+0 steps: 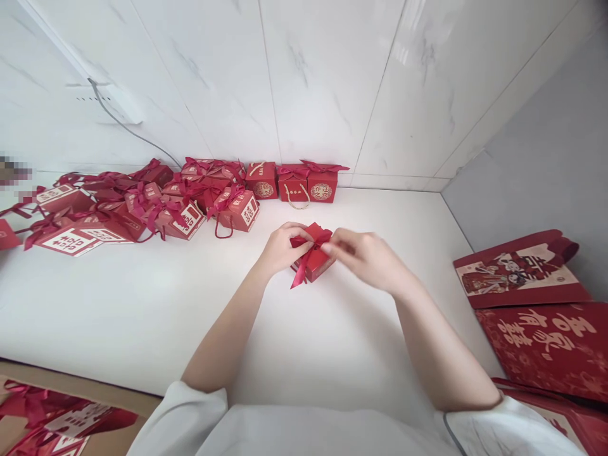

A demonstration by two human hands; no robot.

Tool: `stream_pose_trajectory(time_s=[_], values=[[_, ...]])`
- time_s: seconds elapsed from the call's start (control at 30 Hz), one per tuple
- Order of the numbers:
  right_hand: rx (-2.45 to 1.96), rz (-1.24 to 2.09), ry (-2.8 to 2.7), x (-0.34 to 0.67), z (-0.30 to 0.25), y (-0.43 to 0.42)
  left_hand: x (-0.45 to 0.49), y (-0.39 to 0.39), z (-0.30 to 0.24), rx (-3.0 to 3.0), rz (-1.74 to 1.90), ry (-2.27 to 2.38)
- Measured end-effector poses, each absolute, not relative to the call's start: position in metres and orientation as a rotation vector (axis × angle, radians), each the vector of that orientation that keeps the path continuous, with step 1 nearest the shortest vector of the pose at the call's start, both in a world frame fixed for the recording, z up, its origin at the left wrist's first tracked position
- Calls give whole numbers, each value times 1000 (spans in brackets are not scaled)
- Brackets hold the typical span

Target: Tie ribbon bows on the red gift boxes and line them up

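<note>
A small red gift box (317, 263) with a red satin ribbon (304, 265) rests on the white tabletop (142, 304) at the centre. My left hand (281, 247) is closed on the ribbon at the box's left top. From the right, my right hand (365, 256) pinches the ribbon over the box, its fingers pressed together. One loose ribbon tail hangs down the front left of the box.
Many finished red ribbon boxes (180, 212) are piled at the back left, with three more (294, 182) lined up against the marble wall. Flat red paper bags (522, 272) lie stacked at the right edge. More red boxes (52, 418) sit below the table's front left edge.
</note>
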State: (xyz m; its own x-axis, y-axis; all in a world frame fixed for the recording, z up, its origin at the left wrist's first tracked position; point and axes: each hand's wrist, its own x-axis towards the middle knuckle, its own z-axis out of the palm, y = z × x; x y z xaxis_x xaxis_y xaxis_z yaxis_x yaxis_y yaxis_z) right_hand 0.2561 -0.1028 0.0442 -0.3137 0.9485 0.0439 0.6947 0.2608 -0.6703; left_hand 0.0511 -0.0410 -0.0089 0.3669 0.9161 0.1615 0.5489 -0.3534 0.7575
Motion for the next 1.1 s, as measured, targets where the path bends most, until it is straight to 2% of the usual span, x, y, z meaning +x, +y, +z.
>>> stream_pose_trajectory(time_s=[0.07,0.13,0.23,0.3,0.4,0.6,1.1], values=[[-1726,924,-1932,271,41,-92,51,-42,-8,2022,790,1263],[-1798,1248,-1835,280,32,-82,52,-42,-7,2037,790,1261],[-1612,1696,-1777,283,19,-71,53,-43,-7,2086,795,1247],[-1430,1793,-1790,281,14,-68,55,-43,-8,2102,802,1242],[-1281,1743,-1860,279,10,-67,57,-44,-11,2109,812,1264],[-1344,1571,-1957,285,11,-65,59,-41,-15,2093,794,1285],[-1259,1625,-2070,291,17,-64,59,-42,-15,2093,769,1296]])
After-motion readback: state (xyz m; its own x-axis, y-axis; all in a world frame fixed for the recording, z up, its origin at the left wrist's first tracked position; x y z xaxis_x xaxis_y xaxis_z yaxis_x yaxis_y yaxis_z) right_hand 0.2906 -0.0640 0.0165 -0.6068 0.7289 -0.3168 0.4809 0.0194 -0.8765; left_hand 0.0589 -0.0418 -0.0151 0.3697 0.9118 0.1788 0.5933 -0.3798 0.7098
